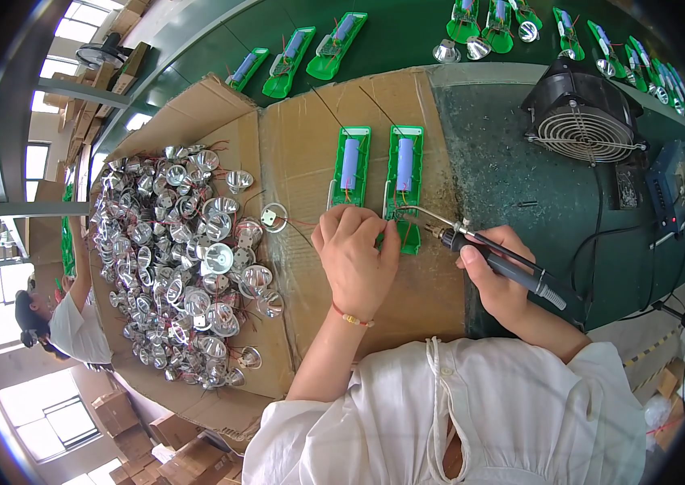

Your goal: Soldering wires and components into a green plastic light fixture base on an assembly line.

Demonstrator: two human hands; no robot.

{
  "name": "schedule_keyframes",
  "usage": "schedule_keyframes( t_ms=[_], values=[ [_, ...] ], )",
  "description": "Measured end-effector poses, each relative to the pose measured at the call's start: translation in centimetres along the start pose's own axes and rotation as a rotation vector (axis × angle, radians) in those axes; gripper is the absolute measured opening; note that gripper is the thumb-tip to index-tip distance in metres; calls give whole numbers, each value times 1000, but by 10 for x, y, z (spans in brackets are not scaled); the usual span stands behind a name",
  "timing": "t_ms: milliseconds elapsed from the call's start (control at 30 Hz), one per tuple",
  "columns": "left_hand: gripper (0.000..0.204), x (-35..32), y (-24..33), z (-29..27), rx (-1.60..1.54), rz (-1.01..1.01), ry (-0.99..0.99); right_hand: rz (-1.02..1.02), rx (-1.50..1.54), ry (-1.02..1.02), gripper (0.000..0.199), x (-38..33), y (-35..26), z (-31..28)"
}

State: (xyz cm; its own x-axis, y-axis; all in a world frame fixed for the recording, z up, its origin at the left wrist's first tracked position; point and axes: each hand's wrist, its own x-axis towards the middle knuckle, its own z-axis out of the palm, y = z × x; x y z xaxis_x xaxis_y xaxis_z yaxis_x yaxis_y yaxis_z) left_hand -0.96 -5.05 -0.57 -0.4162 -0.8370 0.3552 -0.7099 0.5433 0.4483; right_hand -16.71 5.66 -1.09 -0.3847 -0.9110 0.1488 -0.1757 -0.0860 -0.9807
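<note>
Two green casings (416,194) lie on the cardboard sheet (294,149), the left hand (356,260) at their near ends. Just beyond the sheet's right edge, the right hand (501,293) has a soldering iron (512,271) in its grip; left of the sheet, silvery reflectors (197,252) are heaped.

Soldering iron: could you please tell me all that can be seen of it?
The soldering iron is a slim, dark grey and black tool, with a ridged, lighter grey rear end and a brass-coloured part near the front. A thin, bent, metal-looking tube is fixed along its upper side. The right hand grips it. It slants, front end to the left and farther from the person, over the lower part of the right green case. Whether its tip touches anything cannot be told.
</note>
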Motion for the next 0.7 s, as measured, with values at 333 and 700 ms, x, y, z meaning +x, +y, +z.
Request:
schedule_keyframes(
  t_ms=[333,700],
  values=[
    [6,-2,-2,1,-17,20,7,-60,-13,46,14,-1,4,5],
    [6,0,-2,1,-16,29,27,-92,-18,60,16,-5,2,-4]
  ],
)
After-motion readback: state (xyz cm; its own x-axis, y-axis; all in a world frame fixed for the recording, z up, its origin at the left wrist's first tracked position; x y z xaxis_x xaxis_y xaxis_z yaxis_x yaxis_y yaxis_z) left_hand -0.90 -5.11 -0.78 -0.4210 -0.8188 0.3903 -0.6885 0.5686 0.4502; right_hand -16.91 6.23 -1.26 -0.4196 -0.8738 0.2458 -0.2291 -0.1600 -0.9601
